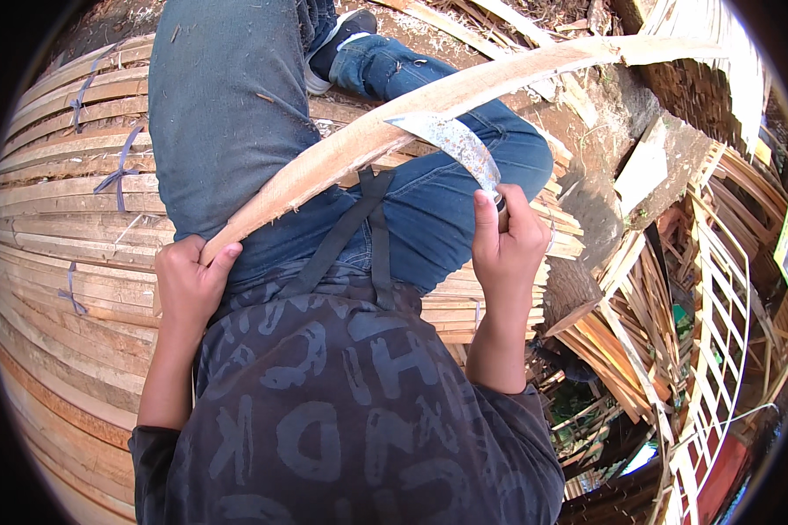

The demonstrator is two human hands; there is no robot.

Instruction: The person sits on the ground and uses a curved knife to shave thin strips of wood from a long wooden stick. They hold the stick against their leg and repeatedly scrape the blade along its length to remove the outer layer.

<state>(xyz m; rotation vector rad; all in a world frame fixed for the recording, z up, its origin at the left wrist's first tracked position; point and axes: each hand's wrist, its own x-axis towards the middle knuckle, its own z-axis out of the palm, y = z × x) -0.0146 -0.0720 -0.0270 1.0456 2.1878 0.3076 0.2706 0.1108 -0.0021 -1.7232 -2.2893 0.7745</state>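
Ideally, angle the knife [462, 147] shallowly, clear of the left hand [191, 273], which is closed on the near end of the plank [337, 156] slanting over the legs [232, 105]; the right hand [510, 234] grips the knife.

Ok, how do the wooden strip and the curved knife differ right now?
The wooden strip is far longer than the curved knife. The strip is pale brown wood; the knife's blade is grey metal with rusty spots. The left hand holds the strip at its near end, while the right hand grips the knife. Both look curved, though the lens may add to the strip's bend.
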